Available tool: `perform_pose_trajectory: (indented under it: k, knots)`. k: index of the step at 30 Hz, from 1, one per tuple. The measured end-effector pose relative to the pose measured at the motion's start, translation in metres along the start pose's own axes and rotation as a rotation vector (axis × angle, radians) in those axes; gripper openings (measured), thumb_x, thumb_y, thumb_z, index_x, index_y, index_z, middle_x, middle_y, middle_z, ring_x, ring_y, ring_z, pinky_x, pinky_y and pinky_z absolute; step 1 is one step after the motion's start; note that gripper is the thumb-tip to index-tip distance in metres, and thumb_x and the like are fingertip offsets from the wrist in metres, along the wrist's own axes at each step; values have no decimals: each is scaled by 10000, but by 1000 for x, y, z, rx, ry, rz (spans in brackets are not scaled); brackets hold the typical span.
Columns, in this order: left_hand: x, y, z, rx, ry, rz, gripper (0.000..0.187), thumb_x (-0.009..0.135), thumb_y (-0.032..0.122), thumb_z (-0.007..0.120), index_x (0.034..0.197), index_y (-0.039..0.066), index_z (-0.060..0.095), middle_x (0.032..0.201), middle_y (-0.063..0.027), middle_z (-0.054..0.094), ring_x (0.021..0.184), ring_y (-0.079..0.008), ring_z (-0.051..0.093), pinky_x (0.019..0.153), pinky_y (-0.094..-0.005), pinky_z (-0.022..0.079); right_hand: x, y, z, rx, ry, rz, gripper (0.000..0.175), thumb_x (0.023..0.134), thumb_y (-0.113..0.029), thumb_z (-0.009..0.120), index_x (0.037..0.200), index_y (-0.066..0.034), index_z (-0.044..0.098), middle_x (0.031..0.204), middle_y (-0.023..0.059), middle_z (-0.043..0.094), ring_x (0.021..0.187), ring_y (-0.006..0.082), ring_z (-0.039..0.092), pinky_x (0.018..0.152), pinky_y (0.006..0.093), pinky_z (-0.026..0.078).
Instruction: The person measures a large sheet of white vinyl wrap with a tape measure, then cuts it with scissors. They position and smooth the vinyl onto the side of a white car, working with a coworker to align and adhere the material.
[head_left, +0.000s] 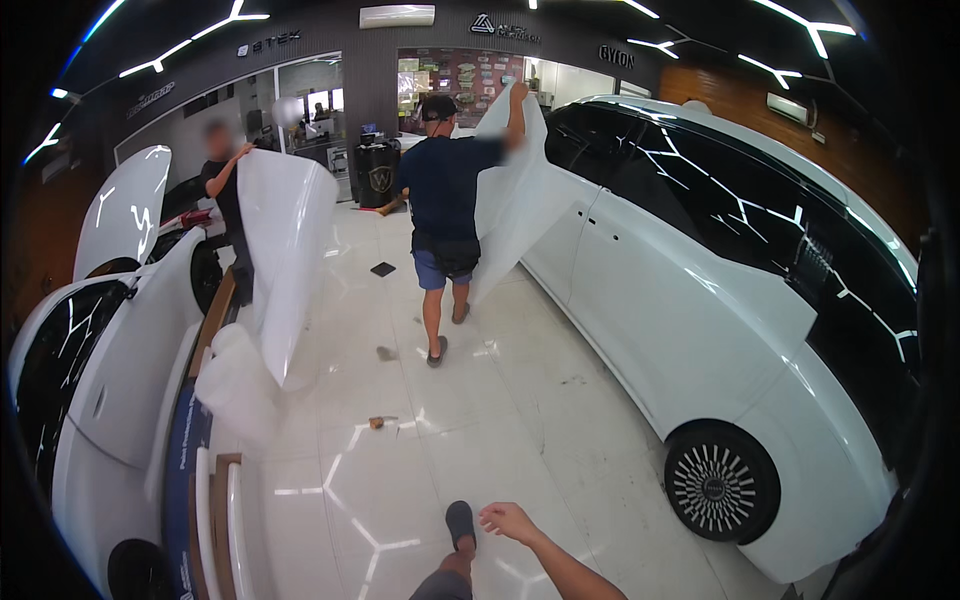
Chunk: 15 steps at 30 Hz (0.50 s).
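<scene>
My right hand (508, 520) reaches in from the bottom edge, fingers loosely curled and holding nothing, above the glossy tiled floor (510, 420). My left hand is out of view. Just left of the right hand is my foot in a dark clog (460, 523). Ahead, a person in a cap (442, 180), seen from behind, holds up a translucent film sheet (510, 195) with a raised right hand, beside the white van (630, 277). At the left, another person (221, 172) grips the top of a large glossy white sheet (281, 225) that hangs towards the floor.
On the left stand a white car (127, 367) with its hood (124, 206) raised, a long blue box (186, 442) bearing writing, and white rolls (237, 517) in cardboard. Crumpled white film (236, 382) lies nearby. A black drum (379, 176) stands at the back; a small brown scrap (376, 423) lies on the floor.
</scene>
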<state>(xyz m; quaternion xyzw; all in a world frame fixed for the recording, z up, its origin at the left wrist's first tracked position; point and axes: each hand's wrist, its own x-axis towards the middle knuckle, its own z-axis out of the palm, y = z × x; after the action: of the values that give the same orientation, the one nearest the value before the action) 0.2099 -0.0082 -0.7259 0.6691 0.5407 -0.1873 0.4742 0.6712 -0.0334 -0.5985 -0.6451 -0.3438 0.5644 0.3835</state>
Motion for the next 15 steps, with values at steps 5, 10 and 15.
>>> perform_pose_trajectory:
  k: [5,10,15]
  knots:
    - [98,82,-102,68,0,-72,407,962,444,644,881,53,721,782,-124,685,693,-263,591,663,-450,506,115,58,-178,-316,347,145,270,943,-295,673,1093,-83,748,980,109,757,798,227,721,719,378,571]
    - [254,231,-292,-127,312,486,344,949,212,641,1247,49,693,1159,-137,727,1025,-295,719,832,-461,593,71,71,-330,-1247,92,304,220,879,-287,662,812,-88,725,800,111,709,770,304,694,716,421,556]
    - [401,396,-450,-389,269,162,370,941,291,640,1077,-46,710,876,-150,754,731,-227,735,707,-361,589,115,14,-404,-500,519,695,223,871,-290,667,796,-90,730,825,113,723,802,304,703,729,429,556]
